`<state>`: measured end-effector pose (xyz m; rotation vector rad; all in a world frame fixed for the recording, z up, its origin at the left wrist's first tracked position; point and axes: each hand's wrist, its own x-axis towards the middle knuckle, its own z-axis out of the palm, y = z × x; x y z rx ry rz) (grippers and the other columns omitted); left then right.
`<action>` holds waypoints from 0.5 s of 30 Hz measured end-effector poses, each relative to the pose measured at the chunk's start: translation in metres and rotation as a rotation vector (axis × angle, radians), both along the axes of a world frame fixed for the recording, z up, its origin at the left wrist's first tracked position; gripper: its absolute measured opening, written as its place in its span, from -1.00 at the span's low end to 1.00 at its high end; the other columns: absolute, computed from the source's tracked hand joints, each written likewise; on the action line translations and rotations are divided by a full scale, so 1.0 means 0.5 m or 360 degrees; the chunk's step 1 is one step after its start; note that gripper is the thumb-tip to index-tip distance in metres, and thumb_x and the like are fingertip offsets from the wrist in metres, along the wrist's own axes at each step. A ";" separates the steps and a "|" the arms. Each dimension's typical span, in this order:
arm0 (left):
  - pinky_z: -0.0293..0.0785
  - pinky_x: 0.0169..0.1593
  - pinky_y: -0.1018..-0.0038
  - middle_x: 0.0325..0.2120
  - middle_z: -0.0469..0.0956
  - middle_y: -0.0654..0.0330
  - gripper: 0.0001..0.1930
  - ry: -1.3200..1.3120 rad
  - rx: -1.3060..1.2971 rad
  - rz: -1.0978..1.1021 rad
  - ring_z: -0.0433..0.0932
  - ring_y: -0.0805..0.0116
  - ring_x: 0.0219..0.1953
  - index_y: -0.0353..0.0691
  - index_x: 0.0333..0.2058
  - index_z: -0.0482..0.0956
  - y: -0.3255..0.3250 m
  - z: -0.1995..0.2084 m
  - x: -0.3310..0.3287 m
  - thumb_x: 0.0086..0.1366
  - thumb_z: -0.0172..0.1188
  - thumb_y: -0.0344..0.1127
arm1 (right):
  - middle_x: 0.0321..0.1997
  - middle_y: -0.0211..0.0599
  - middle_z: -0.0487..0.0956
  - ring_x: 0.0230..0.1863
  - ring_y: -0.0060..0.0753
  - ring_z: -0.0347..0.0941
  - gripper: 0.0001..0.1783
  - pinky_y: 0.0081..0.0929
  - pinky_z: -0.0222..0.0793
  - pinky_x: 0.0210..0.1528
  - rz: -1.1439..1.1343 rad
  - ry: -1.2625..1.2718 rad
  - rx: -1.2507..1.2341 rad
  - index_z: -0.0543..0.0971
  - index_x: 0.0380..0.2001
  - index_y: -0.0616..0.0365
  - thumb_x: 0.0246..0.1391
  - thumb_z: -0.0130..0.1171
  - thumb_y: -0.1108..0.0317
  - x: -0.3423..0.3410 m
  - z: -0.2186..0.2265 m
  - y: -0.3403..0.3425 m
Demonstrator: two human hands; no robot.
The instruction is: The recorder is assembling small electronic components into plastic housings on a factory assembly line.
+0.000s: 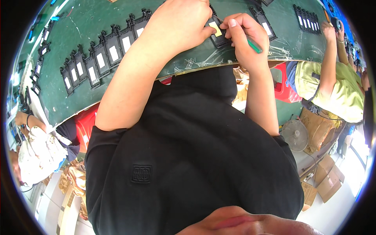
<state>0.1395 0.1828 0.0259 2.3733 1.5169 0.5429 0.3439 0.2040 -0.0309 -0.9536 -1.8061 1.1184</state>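
A black rectangular plastic part (221, 41) with a yellow label (218, 32) lies near the front edge of the green bench. My left hand (182, 25) reaches over it, fingers bent at its far end and thumb against its left side by the label. From the right, my right hand (250, 41) grips a slim tool with a green handle (254, 45). A thin dark shaft points from its fingers toward the part's far end; the tip is hidden between my hands, so I cannot tell the kind of tool.
Similar black parts (102, 60) with white labels stretch along the bench (98, 18) to the left. Another part (264, 24) lies just right of my hand, with several more (306, 21) farther right. Co-workers sit on both sides, one in a yellow-green shirt (333, 84). A fan (294, 135) stands below right.
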 end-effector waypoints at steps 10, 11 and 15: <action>0.50 0.10 0.24 -0.30 0.62 0.04 -0.77 0.0016 0.0001 0.0004 0.58 0.06 -0.10 -0.30 -0.38 0.76 0.001 -0.006 0.002 0.14 0.33 -0.23 | -0.27 -0.36 0.66 -0.39 -0.69 0.39 -0.80 -0.64 0.36 -0.30 0.0000 -0.0087 0.0067 0.53 -0.37 0.24 0.40 0.04 0.45 -0.006 0.000 0.002; 0.50 0.10 0.24 -0.30 0.62 0.04 -0.77 0.0017 0.0001 0.0006 0.58 0.06 -0.10 -0.30 -0.38 0.76 0.000 -0.003 0.002 0.14 0.33 -0.23 | -0.28 -0.36 0.66 -0.39 -0.68 0.38 -0.80 -0.62 0.36 -0.29 -0.0015 -0.0072 0.0061 0.53 -0.37 0.24 0.39 0.05 0.46 -0.010 0.004 0.001; 0.50 0.10 0.25 -0.30 0.61 0.05 -0.78 0.0042 0.0010 0.0003 0.57 0.06 -0.10 -0.31 -0.42 0.74 -0.002 -0.006 0.005 0.14 0.33 -0.23 | -0.33 -0.37 0.66 -0.39 -0.68 0.38 -0.81 -0.62 0.36 -0.28 -0.0038 -0.0254 0.0020 0.53 -0.38 0.24 0.37 0.06 0.46 -0.012 0.024 0.011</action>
